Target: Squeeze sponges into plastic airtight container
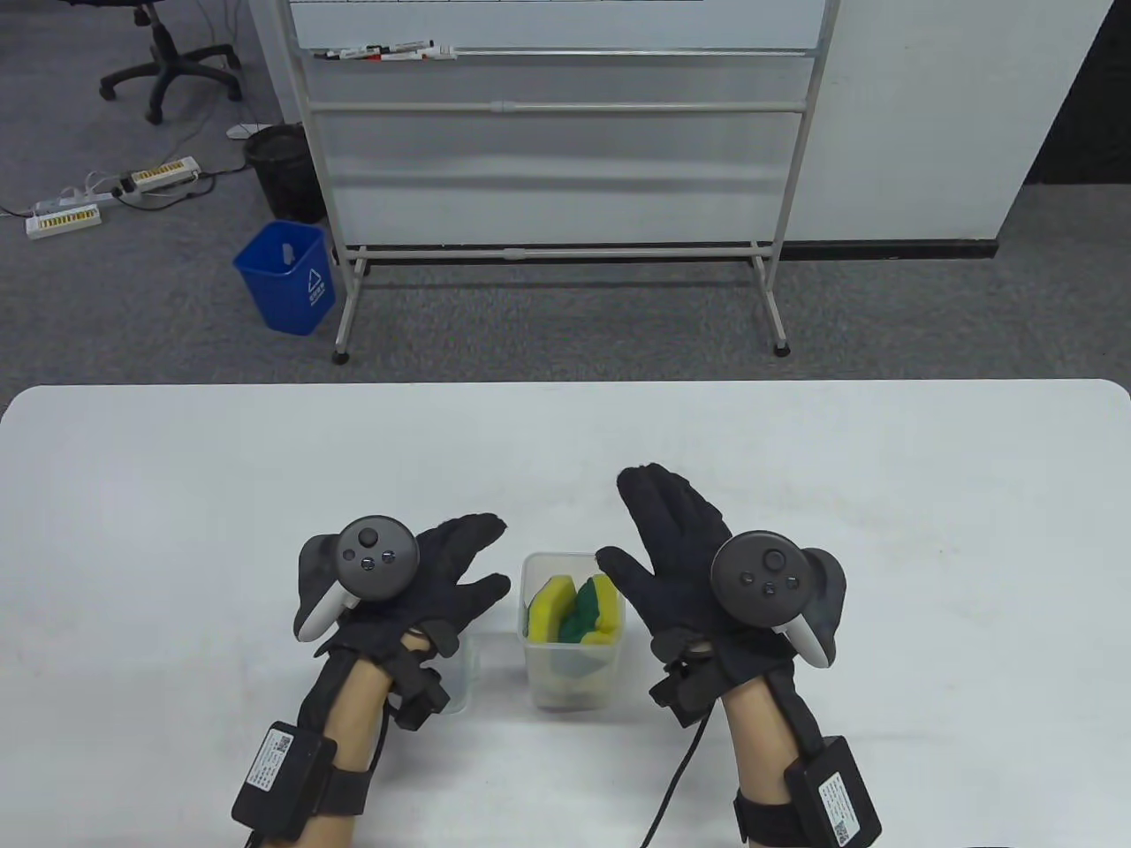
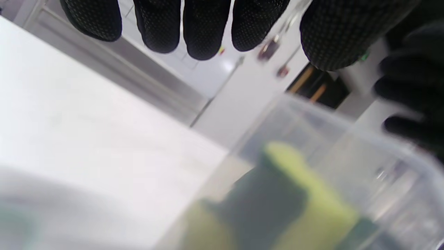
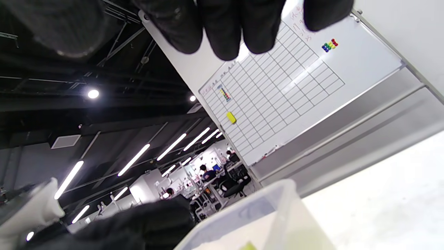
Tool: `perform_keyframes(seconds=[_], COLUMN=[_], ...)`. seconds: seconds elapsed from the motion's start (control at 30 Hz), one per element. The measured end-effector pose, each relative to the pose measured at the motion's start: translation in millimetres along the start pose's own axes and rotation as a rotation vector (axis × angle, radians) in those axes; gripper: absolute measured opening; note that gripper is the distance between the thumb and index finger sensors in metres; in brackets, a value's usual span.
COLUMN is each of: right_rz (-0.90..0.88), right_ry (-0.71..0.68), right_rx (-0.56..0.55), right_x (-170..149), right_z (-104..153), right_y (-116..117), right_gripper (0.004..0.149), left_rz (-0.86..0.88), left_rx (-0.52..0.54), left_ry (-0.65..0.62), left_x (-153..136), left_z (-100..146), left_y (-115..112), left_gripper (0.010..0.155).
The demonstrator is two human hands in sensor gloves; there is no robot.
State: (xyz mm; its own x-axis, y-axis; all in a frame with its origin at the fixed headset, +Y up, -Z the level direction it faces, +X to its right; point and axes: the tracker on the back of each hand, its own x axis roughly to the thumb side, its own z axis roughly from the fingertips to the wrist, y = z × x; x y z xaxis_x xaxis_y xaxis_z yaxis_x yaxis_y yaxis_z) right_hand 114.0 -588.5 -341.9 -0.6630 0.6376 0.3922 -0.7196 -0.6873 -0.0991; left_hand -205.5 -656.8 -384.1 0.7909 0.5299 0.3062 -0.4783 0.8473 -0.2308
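Observation:
A clear plastic container (image 1: pixel 572 654) stands on the white table (image 1: pixel 177 495) between my hands. Yellow and green sponges (image 1: pixel 574 609) are squeezed upright inside it, their tops near the rim. My left hand (image 1: pixel 459 565) is open beside the container's left side, fingers spread and apart from it. My right hand (image 1: pixel 658 539) is open at the container's right side, thumb near the rim. The left wrist view shows the container (image 2: pixel 347 166) and sponges (image 2: pixel 277 194) blurred and close. The right wrist view shows the container's rim (image 3: pixel 263 201).
A second clear plastic piece (image 1: pixel 464 671), perhaps a lid or cup, lies under my left wrist. A whiteboard stand (image 1: pixel 557 177) and a blue bin (image 1: pixel 287 276) stand on the floor beyond the table.

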Motion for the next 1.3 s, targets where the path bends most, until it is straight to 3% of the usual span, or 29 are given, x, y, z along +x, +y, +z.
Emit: perform_keyframes(seconds=[0.13,0.23,0.37,0.47,1.03,1.13,1.3], right_rz=[-0.008,0.0,0.009,0.007,0.039,0.045,0.057], right_ry=[0.015,0.017,0.016,0.019,0.026,0.03,0.035], right_rx=[0.004,0.012,0.011,0.009,0.009,0.014,0.01], right_x=[-1,-1,-2,-2,0,1,2], right_z=[0,0,0,0,0,1,1], right_y=[-3,-3,-3,-4,0,0,0], right_gripper=[0.084,0.084,0.084,0.084,0.083,0.082,0.083], left_rz=[-0.283,-0.346,-0.394,-0.455,-0.42,-0.347,-0.267], left_rx=[-0.396,-0.462,-0.527,-0.479,-0.317,-0.242,-0.006], left_ry=[0.164,0.181,0.218,0.198,0.153,0.154,0.094], left_x=[-36,-61,-75,-76,-77,-78,-63], left_z=[7,16,19,17,12,16,28], left_y=[-38,-61,-76,-77,-72,-61,-23], left_gripper=[0.1,0.108,0.11,0.108,0.115,0.116,0.117])
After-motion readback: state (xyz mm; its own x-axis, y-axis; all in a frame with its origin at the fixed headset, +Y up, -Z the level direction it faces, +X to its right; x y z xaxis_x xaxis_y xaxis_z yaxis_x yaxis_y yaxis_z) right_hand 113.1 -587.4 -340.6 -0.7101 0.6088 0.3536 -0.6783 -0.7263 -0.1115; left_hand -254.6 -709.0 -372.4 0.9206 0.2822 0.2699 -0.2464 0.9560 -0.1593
